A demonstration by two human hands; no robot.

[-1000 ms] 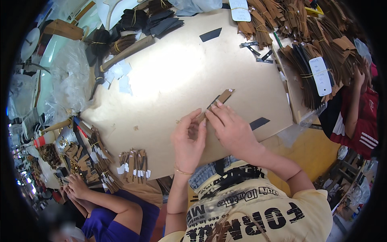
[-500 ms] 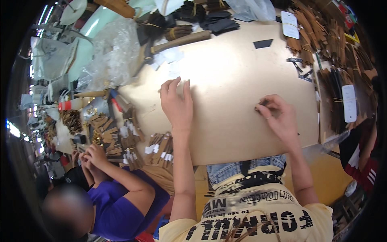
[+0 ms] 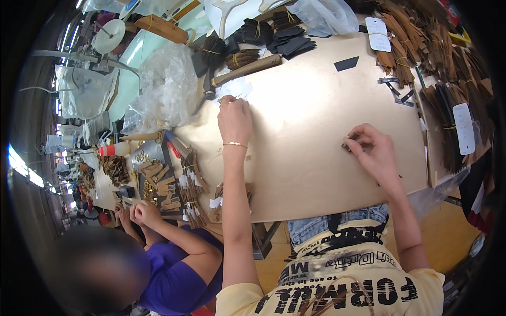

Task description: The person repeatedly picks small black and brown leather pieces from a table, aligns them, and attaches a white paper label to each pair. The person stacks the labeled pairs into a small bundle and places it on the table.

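Observation:
With fingers drawn together, my left hand reaches the near edge of some thin white slips. What its fingertips grip, if anything, is hidden. Off to the right, my right hand pinches a small dark piece between thumb and fingers, just above the tan tabletop. A hammer with a wooden handle lies beyond my left hand. Farther right are a flat black trapezoid piece and several small black strips.
Bundles of brown strips and a tagged black bundle crowd the right side. Black pieces and clear plastic bags lie at the back. On the left, a person in a purple shirt works beside brown pieces.
My left hand has moved slightly forward to the white slips, and its spread fingers have closed together. My right hand keeps its pinch on the dark piece. The whole view has shifted a little.

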